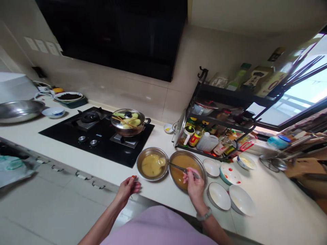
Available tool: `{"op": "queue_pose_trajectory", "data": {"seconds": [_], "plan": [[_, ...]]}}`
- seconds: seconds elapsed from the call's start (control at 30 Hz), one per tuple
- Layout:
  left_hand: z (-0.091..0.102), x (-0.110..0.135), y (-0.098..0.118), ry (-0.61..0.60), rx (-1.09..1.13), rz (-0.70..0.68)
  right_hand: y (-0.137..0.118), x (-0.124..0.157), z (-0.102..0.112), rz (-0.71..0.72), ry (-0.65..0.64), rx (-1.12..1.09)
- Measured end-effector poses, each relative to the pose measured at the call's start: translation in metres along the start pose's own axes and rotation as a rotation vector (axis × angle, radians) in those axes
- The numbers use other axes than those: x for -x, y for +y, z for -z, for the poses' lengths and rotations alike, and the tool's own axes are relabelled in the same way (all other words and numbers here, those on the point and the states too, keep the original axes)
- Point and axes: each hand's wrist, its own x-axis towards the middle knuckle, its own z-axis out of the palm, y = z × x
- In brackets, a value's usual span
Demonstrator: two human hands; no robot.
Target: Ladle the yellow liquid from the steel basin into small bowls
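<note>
My right hand (194, 185) is closed round the handle of a metal spoon (180, 167). The handle crosses a wide metal bowl (205, 170) of brownish liquid, and the spoon's head reaches into a smaller metal bowl (139, 173) of yellowish liquid. Just short of that smaller bowl's near left rim, my left hand (129, 188) hangs with loosely curled fingers, and nothing shows in it. Right of the wide bowl stand several bowls, among them a white bowl (219, 196) and a red-dotted bowl (230, 174).
A lidded pot (128, 124) with green pieces inside and chopsticks across it sits on the black hob (107, 146). Behind the bowls, a black rack (224, 124) holds bottles and jars. At the far left is a steel pan (20, 111). A small dish (168, 128) lies beside the rack.
</note>
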Motion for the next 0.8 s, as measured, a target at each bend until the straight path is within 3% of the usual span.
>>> {"op": "queue_pose_trajectory", "data": {"seconds": [0.2,0.3,0.47,0.63,0.8], "plan": [[0.004,0.001,0.0,0.001,0.007,0.007,0.001,0.014,0.012,0.346,-0.274,0.165],[0.003,0.002,0.001,-0.01,-0.001,0.005,-0.002,0.012,0.027,0.402,-0.255,0.217],[-0.002,0.002,0.002,-0.022,-0.015,0.011,0.01,0.003,0.047,0.367,-0.105,0.299],[-0.008,-0.001,0.0,-0.023,-0.033,0.014,0.025,0.005,0.052,0.306,-0.097,0.346],[-0.011,-0.003,-0.002,-0.033,-0.059,0.012,0.031,0.006,0.05,0.081,0.025,0.248]]}}
